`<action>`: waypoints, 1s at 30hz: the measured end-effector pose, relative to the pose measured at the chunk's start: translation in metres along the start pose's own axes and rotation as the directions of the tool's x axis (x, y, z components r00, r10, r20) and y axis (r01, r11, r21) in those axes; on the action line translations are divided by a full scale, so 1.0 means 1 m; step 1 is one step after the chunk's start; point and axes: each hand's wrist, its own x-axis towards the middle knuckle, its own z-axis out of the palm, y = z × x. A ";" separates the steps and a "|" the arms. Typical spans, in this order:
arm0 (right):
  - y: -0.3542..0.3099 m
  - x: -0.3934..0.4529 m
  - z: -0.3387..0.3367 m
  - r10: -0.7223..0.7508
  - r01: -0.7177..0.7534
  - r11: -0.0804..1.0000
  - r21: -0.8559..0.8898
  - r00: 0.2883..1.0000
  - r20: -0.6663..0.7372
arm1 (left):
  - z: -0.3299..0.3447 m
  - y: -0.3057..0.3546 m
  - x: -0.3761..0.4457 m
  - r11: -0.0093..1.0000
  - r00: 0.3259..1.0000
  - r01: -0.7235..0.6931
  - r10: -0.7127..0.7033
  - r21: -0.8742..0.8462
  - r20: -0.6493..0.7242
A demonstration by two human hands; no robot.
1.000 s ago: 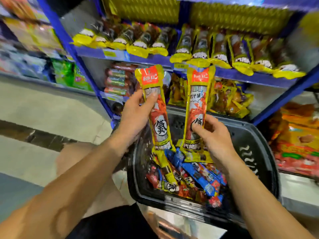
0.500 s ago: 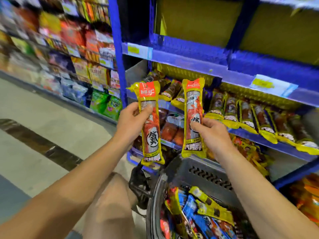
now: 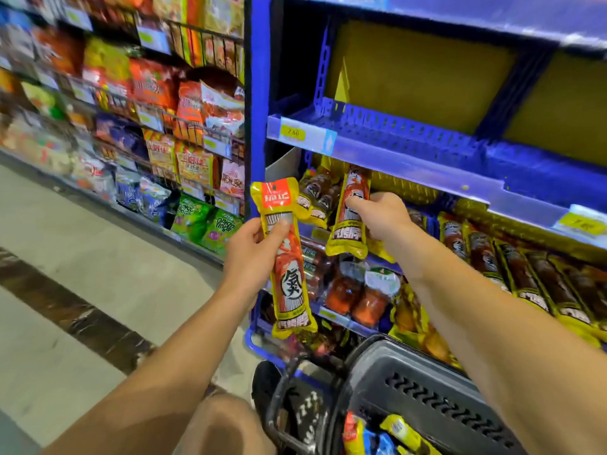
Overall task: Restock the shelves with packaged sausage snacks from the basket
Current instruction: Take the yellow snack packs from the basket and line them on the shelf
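Note:
My left hand (image 3: 253, 254) grips a yellow and red sausage snack pack (image 3: 287, 267), held upright in front of the shelf unit's left post. My right hand (image 3: 381, 215) holds a second like pack (image 3: 351, 218) up at the front edge of the sausage shelf (image 3: 423, 178), its top among the dark sausage packs (image 3: 315, 195) lying there. More of these packs (image 3: 525, 270) line the shelf to the right. The dark basket (image 3: 437, 405) sits low at the bottom, with several yellow and blue packs (image 3: 387, 435) inside.
The blue shelf (image 3: 377, 126) above the sausage row holds nothing, with a price tag (image 3: 292, 133) on its edge. Lower shelves carry red jars (image 3: 358, 297) and yellow packs. Snack bags (image 3: 193, 152) fill the racks on the left. Tiled floor (image 3: 82, 290) and my knee (image 3: 223, 425) lie below.
Both hands have risen from the basket toward the shelves with a pack each. My right hand has moved forward and its pack now reaches the sausage shelf. The view tilted up.

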 end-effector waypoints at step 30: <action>0.035 0.005 0.035 -0.474 0.408 0.585 -0.701 0.873 0.112 | -0.003 -0.020 0.016 1.000 1.000 0.008 -0.009 0.023 0.015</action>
